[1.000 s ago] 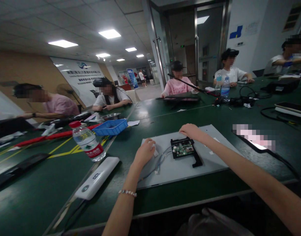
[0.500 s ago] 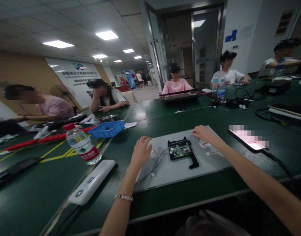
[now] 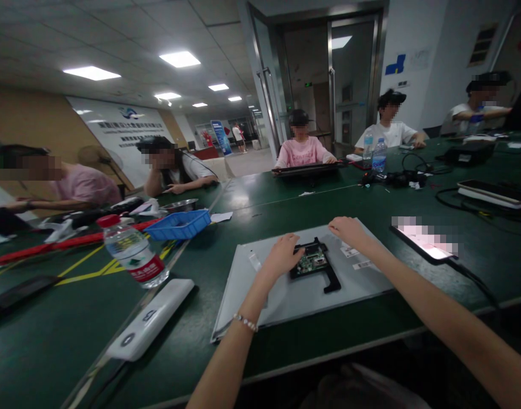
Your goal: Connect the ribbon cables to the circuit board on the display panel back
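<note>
On a flat grey panel (image 3: 294, 301), the green circuit board (image 3: 314, 262) sits face up in its black bracket (image 3: 332, 281) — uncovered and in place, as far as I can judge. Nothing appears lifted off the panel, so the work looks to be at a handling stage; whatever is left, the view shows no tool in either hand.

The left hand (image 3: 281, 255) reaches over the bracket's left side, fingers loosely spread, thumb apart (contact with the board is hard to confirm). The right hand (image 3: 348, 232) is curled near the panel's far right edge; I cannot tell whether it pinches anything.

The panel is smooth, thin and roughly rectangular, with white paper labels (image 3: 349, 250) near the right forearm. The bracket is matt, seemingly plastic, one hooked leg jutting toward the wearer — against the dark green table (image 3: 179, 363), all hard, straight edges.
</note>
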`<state>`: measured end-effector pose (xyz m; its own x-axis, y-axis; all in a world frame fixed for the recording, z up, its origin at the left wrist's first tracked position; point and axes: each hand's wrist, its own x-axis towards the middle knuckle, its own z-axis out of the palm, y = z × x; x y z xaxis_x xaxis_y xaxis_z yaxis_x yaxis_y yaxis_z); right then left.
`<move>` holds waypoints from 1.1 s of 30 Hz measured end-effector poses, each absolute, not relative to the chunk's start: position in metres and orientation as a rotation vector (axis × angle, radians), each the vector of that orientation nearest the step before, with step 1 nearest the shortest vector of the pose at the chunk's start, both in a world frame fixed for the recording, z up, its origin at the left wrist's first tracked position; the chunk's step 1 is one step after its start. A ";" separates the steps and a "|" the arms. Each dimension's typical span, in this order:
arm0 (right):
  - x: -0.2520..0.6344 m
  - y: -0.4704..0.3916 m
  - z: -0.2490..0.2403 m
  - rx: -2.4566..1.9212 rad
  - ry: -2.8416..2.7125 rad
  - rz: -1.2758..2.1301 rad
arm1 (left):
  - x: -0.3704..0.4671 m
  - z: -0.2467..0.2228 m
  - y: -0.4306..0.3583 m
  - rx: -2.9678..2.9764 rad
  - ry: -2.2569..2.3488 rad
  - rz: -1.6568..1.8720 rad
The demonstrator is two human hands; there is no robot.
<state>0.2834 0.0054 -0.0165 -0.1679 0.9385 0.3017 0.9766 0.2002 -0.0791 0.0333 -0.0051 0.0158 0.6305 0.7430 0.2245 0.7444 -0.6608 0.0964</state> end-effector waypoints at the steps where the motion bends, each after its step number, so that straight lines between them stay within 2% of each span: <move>1: 0.283 0.005 -0.016 -1.813 -2.203 -0.193 | 0.032 0.011 -0.004 -2.828 -1.313 -0.386; 6: 0.283 0.003 -0.015 -1.827 -2.245 -0.097 | 0.020 0.000 -0.004 -2.779 -1.388 -0.409; 11: 0.297 -0.002 -0.012 -1.761 -2.288 -0.006 | 0.012 0.008 -0.005 -2.755 -1.406 -0.476; 16: 0.307 -0.003 -0.011 -1.707 -2.341 -0.044 | 0.004 0.013 -0.004 -3.022 -1.275 -0.339; 23: 0.295 -0.004 -0.011 -1.725 -2.387 -0.108 | -0.003 0.009 -0.002 -3.166 -1.318 -0.176; 33: 0.289 -0.002 -0.012 -1.822 -2.338 -0.168 | 0.000 0.011 -0.004 -3.209 -1.289 -0.242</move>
